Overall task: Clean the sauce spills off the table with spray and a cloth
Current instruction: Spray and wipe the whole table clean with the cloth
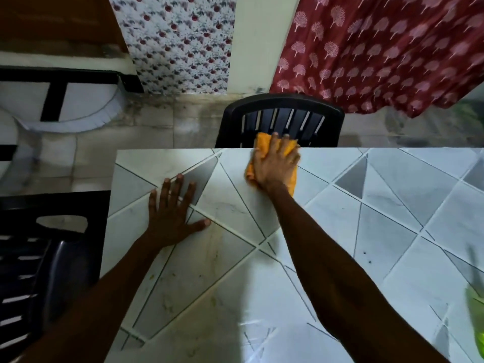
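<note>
The right hand (275,166) lies flat on an orange cloth (264,145) at the far edge of the desk (392,218), its grip spread, fingers splayed and pressing down on the fabric rather than pinching it. The cloth is bunched under the palm, showing beyond the fingertips at the desk's rim and along both sides of the hand, with one corner poking out beside the wrist. The left hand (172,216) rests palm-down on the bare desk surface nearer the left edge, its grip also spread wide, holding nothing, well apart from the cloth. The desk top is pale with thin dark lines and grey triangular patches. Faint yellowish smears (167,305) and small specks mark the surface below the left hand, near the forearm. A few tiny dark dots (366,258) sit right of the right forearm. At the right edge of the view a green object (478,323) is partly cut off and blurred; what it is cannot be told. A black slatted chair (282,121) stands just behind the desk, directly beyond the cloth, and another black chair (39,271) sits to the left.
</note>
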